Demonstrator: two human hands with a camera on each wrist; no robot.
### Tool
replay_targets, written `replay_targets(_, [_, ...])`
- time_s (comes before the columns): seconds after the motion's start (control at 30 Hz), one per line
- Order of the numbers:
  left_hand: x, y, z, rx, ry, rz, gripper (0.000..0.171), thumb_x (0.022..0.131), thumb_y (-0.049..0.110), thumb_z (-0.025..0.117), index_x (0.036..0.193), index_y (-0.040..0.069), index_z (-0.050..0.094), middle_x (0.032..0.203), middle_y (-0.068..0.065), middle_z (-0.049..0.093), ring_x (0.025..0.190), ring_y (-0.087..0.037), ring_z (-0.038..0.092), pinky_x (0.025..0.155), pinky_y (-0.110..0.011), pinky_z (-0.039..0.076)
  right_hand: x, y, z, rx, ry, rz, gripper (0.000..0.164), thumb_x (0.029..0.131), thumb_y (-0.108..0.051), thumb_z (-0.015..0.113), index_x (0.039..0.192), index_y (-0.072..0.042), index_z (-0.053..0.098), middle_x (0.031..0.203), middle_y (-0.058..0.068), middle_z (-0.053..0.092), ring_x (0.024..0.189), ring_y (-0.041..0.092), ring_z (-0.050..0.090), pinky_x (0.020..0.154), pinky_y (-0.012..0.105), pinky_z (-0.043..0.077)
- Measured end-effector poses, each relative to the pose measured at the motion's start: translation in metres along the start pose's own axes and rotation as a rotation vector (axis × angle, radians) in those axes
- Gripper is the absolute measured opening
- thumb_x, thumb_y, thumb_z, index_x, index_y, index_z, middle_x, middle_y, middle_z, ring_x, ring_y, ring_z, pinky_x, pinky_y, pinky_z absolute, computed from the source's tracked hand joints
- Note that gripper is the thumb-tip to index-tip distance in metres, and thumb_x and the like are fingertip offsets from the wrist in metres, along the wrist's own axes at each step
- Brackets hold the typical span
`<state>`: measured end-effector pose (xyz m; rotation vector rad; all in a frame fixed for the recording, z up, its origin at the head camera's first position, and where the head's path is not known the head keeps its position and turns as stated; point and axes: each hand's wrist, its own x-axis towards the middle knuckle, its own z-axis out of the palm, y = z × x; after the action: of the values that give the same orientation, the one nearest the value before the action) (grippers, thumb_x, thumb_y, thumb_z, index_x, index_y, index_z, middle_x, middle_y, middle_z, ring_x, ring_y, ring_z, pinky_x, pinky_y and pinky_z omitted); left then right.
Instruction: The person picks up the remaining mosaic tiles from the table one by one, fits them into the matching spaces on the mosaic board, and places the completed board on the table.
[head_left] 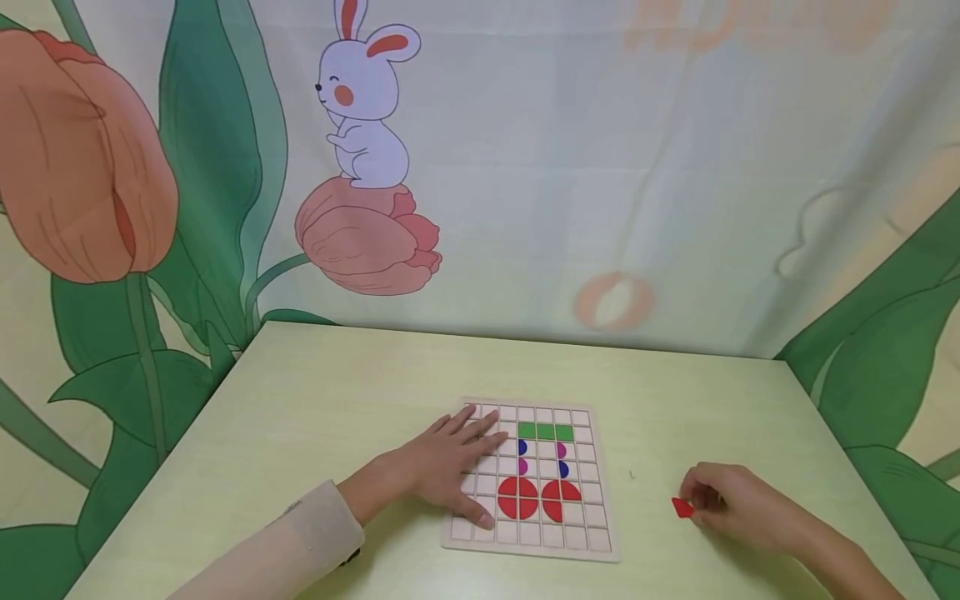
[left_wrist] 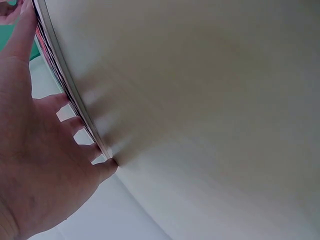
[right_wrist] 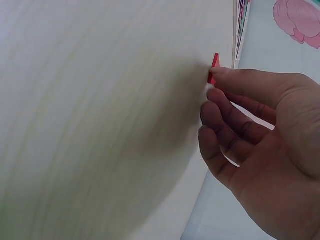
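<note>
A wooden grid board [head_left: 531,537] lies on the table, with flat coloured pieces in its cells. Three green squares [head_left: 545,432] form a row near its top, above small blue and magenta half circles [head_left: 562,451]. Lower down are a full red circle [head_left: 517,497] of quarter pieces and three red quarters [head_left: 553,502] beside it. My left hand [head_left: 452,463] rests with spread fingers on the board's left side. To the right of the board, my right hand [head_left: 738,506] pinches a red quarter-circle piece [head_left: 682,507] between thumb and finger, shown edge-on in the right wrist view.
The pale table [head_left: 330,400] extends around the board. A small dark mark [head_left: 632,474] shows on the tabletop just right of the board. Behind the far edge hangs a cloth [head_left: 525,183] printed with a rabbit, tulips and leaves.
</note>
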<state>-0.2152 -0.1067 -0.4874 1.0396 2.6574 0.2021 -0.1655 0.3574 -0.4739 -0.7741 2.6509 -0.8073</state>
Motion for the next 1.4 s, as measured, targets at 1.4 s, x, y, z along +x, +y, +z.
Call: replay_targets(1.4, [0.0,0.002,0.0,0.007,-0.01,-0.009,0.122,0.077,0.092,0.063,0.172,0.03,0.019,0.179,0.001,0.002,0.164,-0.035,-0.004,0.13,-0.059,0.009,0.022,-0.017,0.005,0.116,0.097,0.002,0.012,0.098,-0.011,0.077,0.1,-0.018,0.068,0.092,-0.009,0.072,0.085,0.01,0.064,0.077,0.023,0.056])
